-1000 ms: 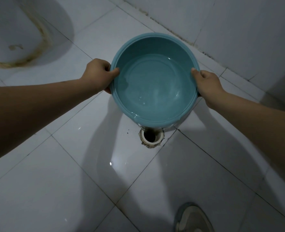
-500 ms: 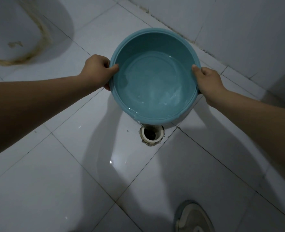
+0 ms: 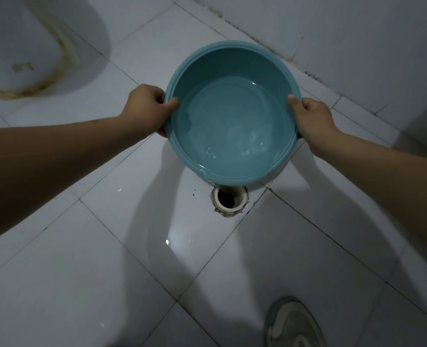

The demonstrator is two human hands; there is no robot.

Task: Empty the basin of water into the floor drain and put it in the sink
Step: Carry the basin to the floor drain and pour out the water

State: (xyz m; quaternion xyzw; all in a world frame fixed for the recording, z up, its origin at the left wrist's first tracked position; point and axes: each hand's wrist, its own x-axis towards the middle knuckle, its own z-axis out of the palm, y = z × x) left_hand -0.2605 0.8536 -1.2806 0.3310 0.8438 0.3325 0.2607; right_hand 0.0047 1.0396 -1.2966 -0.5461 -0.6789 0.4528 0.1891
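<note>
— Tipped a little further toward the person than a second ago, the basin (image 3: 232, 116) now has its near rim lower, and the water (image 3: 235, 136) has pooled against that near wall.

— Is any of it spilling yet?

— A thin wet gleam runs along the near lip, just above the floor drain (image 3: 228, 200); whether it is actually running over I cannot tell.

— How are the hands placed?

— The left hand (image 3: 145, 108) clamps the left rim, thumb hooked over the inside edge, fingers curled underneath. The right hand (image 3: 312, 118) pinches the opposite rim the same way, thumb on top, the other fingers hidden behind the wall of the basin.

— And where does the basin sit relative to the drain?

— Held in the air over the white tiled floor (image 3: 82, 271), with its near edge above the far side of the drain opening. The drain is an open round hole with a white collar and rough broken edging.

— Anything else around?

— A stained toilet base (image 3: 19, 46) at the upper left, a tiled wall (image 3: 357, 33) behind, and the toe of a shoe (image 3: 292, 324) at the bottom.
</note>
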